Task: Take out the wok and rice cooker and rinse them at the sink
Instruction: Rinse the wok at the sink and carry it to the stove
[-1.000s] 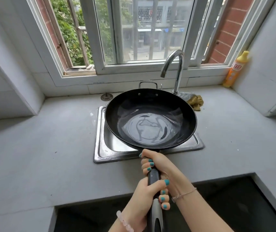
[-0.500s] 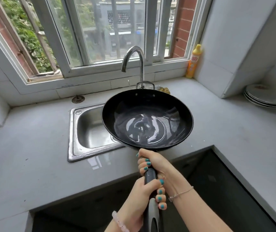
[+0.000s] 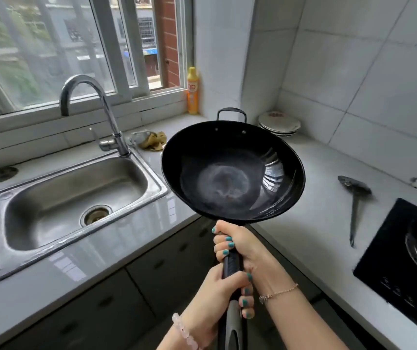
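I hold a black wok (image 3: 232, 173) by its long handle with both hands, out over the corner of the grey countertop (image 3: 311, 218), to the right of the steel sink (image 3: 76, 198). My right hand (image 3: 240, 246) grips the handle close to the bowl. My left hand (image 3: 217, 294) grips it lower down. The wok's inside is wet and shiny, tilted slightly toward me. The sink basin is empty, and the curved tap (image 3: 93, 109) stands behind it. No rice cooker is in view.
A yellow bottle (image 3: 192, 90) stands on the window sill corner. A rag (image 3: 152, 140) lies by the tap. Stacked plates (image 3: 279, 123) sit in the back corner. A dark spatula (image 3: 354, 203) lies on the counter beside a black cooktop (image 3: 409, 269) at right.
The wok has swung from over the sink to the right, past the sink's edge, and the view has turned right with it. Both hands kept their grip on the handle.
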### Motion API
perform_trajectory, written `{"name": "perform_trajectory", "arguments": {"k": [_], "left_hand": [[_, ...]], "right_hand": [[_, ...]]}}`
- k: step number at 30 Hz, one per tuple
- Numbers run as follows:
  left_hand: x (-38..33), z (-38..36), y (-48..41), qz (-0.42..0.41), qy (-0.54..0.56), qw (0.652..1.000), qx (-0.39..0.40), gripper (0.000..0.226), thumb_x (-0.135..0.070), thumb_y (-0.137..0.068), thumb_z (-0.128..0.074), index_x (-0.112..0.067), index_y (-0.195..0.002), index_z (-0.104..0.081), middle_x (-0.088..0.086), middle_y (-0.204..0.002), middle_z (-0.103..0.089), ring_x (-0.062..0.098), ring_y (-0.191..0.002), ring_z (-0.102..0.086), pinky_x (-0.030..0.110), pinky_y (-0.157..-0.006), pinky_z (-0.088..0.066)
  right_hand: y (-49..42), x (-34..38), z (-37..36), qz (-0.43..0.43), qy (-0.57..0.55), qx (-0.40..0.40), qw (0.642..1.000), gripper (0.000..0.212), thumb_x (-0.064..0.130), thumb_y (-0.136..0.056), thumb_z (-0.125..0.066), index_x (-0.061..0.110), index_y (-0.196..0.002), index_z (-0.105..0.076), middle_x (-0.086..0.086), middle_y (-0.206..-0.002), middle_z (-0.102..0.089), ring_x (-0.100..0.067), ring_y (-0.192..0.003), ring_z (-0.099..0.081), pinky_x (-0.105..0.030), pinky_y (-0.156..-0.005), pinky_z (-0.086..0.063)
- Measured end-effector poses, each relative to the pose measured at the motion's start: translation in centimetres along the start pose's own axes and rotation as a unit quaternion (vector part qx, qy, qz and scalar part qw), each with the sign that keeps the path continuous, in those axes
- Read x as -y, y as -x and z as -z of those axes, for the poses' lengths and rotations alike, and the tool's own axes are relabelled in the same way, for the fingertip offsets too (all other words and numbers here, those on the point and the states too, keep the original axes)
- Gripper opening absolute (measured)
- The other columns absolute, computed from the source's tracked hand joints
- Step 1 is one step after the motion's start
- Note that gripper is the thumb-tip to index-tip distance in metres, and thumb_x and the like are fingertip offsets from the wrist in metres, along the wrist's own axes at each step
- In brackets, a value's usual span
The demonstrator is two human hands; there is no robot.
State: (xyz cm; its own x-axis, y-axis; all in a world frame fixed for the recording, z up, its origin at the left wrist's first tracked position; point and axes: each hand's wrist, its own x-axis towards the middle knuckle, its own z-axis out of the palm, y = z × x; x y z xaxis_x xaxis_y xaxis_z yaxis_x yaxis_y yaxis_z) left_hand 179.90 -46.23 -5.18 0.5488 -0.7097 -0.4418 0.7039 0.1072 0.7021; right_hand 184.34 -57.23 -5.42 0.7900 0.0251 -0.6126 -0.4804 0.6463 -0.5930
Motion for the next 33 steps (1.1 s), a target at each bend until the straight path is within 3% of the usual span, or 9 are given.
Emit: {"name": "perform_trajectory", "arguments": {"k": [6,15,33], "left_hand": [[0.0,-3.8,-3.6,0.03,-0.064,0.995,0.066,0.017,0.005,-0.088,-0.045,-0.009,-0.079,-0.042,0.004,-0.055,-0.04,0.011,-0.041,-0.04,0.021,-0.039,-0.038],[-2.0,-6.0,-12.2,0.118,-0.107,0.977,0.144,0.017,0.005,-0.088,-0.043,-0.008,-0.077,-0.042,0.002,-0.054,-0.042,0.01,-0.041,-0.04,0.021,-0.038,-0.039],[-5.4,-3.9,-22.9,0.237,-0.124,0.946,0.181,0.012,0.003,-0.088,-0.047,-0.008,-0.092,-0.042,0.006,-0.057,-0.042,0.011,-0.042,-0.04,0.022,-0.04,-0.041]], "right_hand": [[1.3,3.0,5.4,0.052,-0.053,-0.07,0.995,0.049,0.005,-0.087,-0.045,0.018,-0.041,-0.033,0.008,-0.037,-0.024,-0.004,-0.026,-0.023,-0.016,-0.028,-0.027],[-1.3,8.1,11.0,0.102,-0.13,-0.162,0.973,0.036,0.004,-0.085,-0.043,0.019,-0.056,-0.028,0.007,-0.034,-0.023,-0.004,-0.026,-0.022,-0.016,-0.028,-0.026],[-9.2,11.6,15.4,0.087,-0.19,-0.225,0.952,0.047,0.005,-0.08,-0.051,0.02,-0.037,-0.036,0.007,-0.037,-0.03,-0.007,-0.03,-0.027,-0.019,-0.031,-0.03]]}}
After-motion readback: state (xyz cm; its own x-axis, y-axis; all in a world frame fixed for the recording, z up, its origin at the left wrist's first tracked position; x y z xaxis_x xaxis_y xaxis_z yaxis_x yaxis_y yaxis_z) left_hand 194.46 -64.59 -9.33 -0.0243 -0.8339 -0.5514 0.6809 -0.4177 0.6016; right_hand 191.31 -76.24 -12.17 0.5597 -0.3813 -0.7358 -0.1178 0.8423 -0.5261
